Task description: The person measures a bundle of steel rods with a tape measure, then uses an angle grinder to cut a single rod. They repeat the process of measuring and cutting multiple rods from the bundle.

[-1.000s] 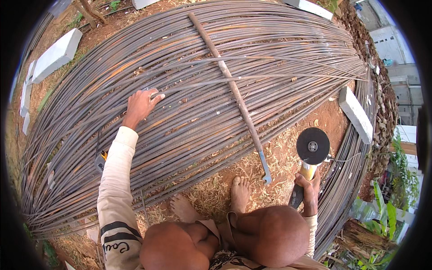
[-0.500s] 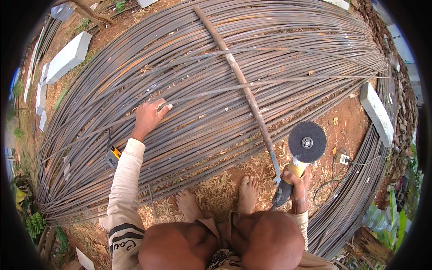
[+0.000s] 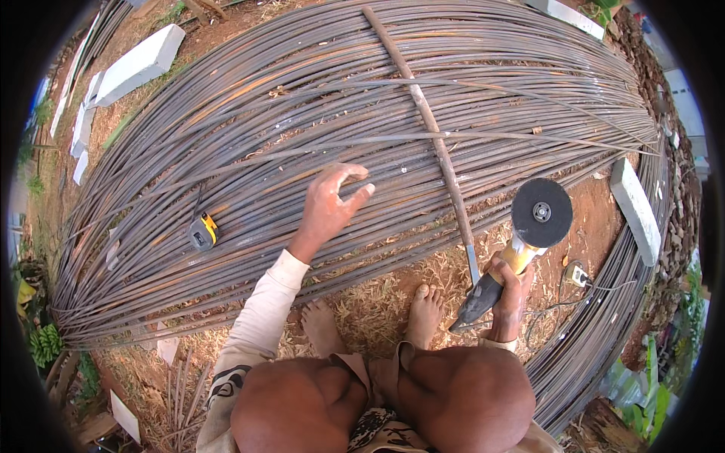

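A wide bundle of long, rusty steel bars (image 3: 249,189) spreads across the ground before me. My left hand (image 3: 331,202) hovers over its middle, empty, with thumb and fingers apart. Below and right of the bundle, my right hand (image 3: 513,291) grips an angle grinder (image 3: 489,297) by its body. The grinder's dark round disc (image 3: 541,213) faces up toward me. A long pipe (image 3: 434,132) lies across the bars, its near end close to the grinder. One loose bar (image 3: 325,148) runs over the others, just beyond my left hand.
A black-and-yellow tape measure (image 3: 203,232) rests on the bars at left. White blocks lie at the far left (image 3: 140,65) and right (image 3: 634,211). A power socket (image 3: 577,275) with a cord sits on the soil near a second bar bundle (image 3: 596,340). My bare feet (image 3: 425,315) stand on straw.
My left hand has moved right, away from the loose bar it was beside. The grinder in my right hand has shifted slightly up and right. The whole view has shifted a little.
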The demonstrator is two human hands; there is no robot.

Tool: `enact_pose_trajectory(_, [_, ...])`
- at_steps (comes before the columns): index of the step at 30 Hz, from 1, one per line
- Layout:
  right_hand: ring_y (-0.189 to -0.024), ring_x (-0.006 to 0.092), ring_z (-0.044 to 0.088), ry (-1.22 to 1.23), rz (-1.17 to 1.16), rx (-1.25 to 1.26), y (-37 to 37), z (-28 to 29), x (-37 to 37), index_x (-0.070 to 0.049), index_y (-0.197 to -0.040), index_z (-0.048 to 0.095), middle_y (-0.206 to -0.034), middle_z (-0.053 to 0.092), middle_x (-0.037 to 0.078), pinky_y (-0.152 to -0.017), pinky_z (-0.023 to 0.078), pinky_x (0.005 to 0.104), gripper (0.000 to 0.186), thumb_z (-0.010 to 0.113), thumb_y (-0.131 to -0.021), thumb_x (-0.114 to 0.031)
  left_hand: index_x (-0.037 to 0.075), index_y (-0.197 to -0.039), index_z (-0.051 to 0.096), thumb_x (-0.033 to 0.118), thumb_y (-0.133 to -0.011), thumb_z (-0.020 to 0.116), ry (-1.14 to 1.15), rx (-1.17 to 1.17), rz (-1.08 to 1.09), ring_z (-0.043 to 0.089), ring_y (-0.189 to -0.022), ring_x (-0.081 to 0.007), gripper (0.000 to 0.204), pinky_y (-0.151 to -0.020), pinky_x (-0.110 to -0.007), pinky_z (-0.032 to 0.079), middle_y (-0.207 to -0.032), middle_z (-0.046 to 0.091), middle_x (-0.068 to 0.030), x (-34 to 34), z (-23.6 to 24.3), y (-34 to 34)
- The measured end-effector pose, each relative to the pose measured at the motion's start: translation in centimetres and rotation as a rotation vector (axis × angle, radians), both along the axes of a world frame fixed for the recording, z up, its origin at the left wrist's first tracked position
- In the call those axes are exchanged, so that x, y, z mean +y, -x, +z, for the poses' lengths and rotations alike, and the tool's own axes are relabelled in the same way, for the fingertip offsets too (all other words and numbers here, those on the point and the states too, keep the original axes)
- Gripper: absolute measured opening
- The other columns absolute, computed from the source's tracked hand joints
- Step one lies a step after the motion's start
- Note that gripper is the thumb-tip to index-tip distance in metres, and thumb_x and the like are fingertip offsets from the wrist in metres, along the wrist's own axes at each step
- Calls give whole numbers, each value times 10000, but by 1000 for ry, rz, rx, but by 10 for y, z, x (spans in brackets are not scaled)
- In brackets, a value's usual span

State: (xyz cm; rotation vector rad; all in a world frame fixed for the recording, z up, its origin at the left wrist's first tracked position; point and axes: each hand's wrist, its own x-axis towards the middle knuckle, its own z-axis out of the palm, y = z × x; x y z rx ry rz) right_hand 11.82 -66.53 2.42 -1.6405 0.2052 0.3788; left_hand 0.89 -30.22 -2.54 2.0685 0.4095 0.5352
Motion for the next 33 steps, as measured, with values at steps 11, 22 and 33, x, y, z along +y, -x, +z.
enact_pose_trajectory(11, [-766,243,723,-197,-29,52,8,5,11,51,-1225,575,-956,706,154,-648,614,344,371,709,-910,-92,16,-1397,580,394,-811,879,501,289,-654,744,-996,-391,759,-900,-494,580,-1009,763,-213,-195,-1,47])
enact_pose_trajectory(22, [-816,259,728,-250,-39,38,15,1,4,65,-1327,528,-1010,711,174,-718,632,362,454,687,-928,-81,4,-1454,527,411,-812,858,632,399,-654,683,-1025,-420,829,-924,-523,520,-972,757,-225,-207,-4,48])
enact_pose_trajectory(33, [-892,245,729,-247,-2,99,11,-25,-20,57,-1303,554,-1033,708,148,-788,639,350,435,689,-961,-175,-48,-1449,502,250,-712,862,603,264,-593,758,-767,-388,873,-684,-481,576,-833,772,-207,-216,-16,52])
